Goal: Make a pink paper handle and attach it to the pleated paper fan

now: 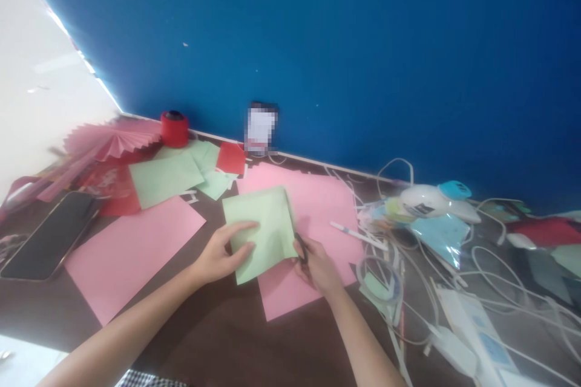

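Note:
A pale green sheet of paper (261, 217) lies over a pink sheet near the middle of the table. My left hand (224, 254) holds it at its left side, thumb and forefinger spread across its top face. My other fingers on that side are mostly hidden. At the paper's right edge, my right hand (320, 266) grips a pair of scissors (301, 248) with dark handles. The blades are hard to make out along that edge. Beneath both hands lie large pink sheets (318, 199).
To the left are a phone (48, 236), another pink sheet (136, 260), green sheets (167, 178), a red square (231, 158), a pleated pink fan (113, 136) and a red roll (175, 130). Tangled white cables (422, 266) and a power strip (476, 326) cover the right side. A blue wall rises behind.

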`<act>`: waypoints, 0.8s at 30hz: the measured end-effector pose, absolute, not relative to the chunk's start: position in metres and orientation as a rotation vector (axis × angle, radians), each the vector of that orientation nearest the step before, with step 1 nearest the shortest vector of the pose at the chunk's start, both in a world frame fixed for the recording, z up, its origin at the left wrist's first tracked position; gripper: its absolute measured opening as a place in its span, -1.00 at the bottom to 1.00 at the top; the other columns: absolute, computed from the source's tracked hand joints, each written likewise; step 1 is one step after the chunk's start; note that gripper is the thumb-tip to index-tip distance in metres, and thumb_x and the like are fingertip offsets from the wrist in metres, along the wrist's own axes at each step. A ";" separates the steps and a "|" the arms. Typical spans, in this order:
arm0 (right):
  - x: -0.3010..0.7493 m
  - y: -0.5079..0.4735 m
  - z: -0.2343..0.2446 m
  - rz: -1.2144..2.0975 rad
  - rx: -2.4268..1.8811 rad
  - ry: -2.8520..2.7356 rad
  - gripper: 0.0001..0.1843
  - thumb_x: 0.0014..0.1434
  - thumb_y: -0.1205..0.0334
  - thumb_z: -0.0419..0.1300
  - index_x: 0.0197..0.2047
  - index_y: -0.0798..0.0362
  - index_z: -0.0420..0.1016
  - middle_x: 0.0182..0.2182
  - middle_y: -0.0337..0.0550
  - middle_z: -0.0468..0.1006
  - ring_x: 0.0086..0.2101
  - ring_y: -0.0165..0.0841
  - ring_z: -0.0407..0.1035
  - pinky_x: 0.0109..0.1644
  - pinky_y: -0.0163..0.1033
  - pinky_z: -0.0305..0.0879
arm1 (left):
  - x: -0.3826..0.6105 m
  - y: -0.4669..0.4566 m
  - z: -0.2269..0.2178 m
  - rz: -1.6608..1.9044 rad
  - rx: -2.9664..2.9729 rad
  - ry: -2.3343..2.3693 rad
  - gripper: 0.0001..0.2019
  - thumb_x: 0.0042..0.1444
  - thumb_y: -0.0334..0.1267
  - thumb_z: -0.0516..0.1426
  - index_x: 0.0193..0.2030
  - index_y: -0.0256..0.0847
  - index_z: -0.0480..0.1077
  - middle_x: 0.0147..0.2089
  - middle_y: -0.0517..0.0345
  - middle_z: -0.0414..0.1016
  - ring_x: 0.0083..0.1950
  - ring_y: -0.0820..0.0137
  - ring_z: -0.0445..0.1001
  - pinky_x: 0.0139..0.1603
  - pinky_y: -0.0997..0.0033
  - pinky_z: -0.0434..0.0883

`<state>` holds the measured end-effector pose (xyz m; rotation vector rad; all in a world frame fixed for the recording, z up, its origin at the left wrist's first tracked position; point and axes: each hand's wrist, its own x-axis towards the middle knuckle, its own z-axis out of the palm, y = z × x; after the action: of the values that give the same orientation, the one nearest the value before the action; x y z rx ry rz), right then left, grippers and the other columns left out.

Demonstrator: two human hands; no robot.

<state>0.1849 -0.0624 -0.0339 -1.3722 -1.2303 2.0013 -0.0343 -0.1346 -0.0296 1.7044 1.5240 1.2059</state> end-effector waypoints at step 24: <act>0.186 -0.061 -0.036 1.957 -1.403 -1.261 -0.56 -0.08 -0.15 0.22 -0.38 0.08 0.31 -0.71 -0.41 0.25 -0.82 -0.63 0.03 -0.79 -0.50 -0.16 | -0.036 -0.133 -0.027 1.191 1.572 1.564 -0.72 0.11 -0.20 0.08 -0.02 -0.13 0.36 0.02 0.08 0.45 0.05 0.29 0.41 0.06 0.25 0.36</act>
<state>0.1863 -0.0610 -0.0362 -1.4029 -1.2611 1.9569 -0.0355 -0.1334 -0.0267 1.5721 1.5641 1.1907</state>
